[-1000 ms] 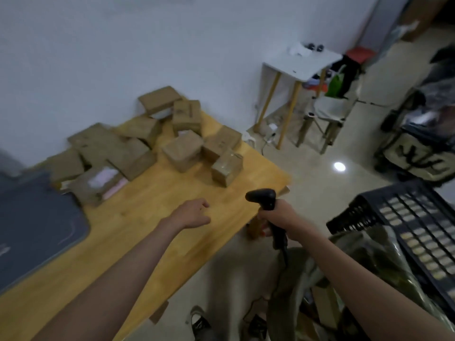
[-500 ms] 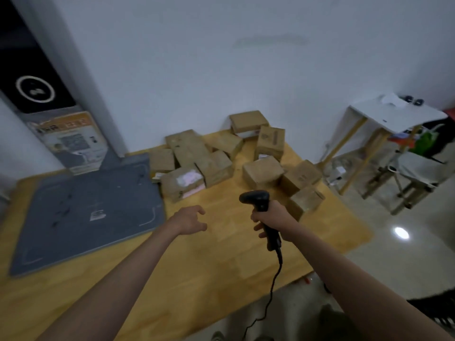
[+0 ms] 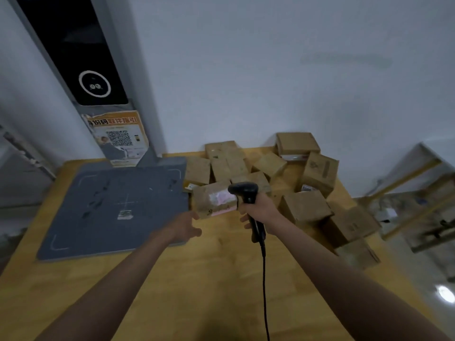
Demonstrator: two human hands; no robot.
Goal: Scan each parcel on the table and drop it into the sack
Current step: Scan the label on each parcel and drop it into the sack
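The right hand [image 3: 258,210] gripped the handle of a black barcode scanner [image 3: 246,195], fingers curled round it, with the scanner head raised and turned toward the left and its black cable [image 3: 264,286] hanging down toward the near edge of the bench [image 3: 209,279]. The left hand [image 3: 183,227] reached forward over the wooden bench, its fingers loosely spread and holding nothing, the fingertips at or just short of the near left corner of a brown parcel with a pink-and-white label [image 3: 215,199]; whether they touched could not be told. That parcel lay flat on the bench just beside the right edge of a grey mat [image 3: 110,207], directly in front of the scanner head. Behind it and to the right, a cluster of cardboard parcels [image 3: 307,183] crowded the far right corner of the bench against the white wall. At the bench's far left edge stood a grey column with a dark panel and a QR-code poster [image 3: 118,137].
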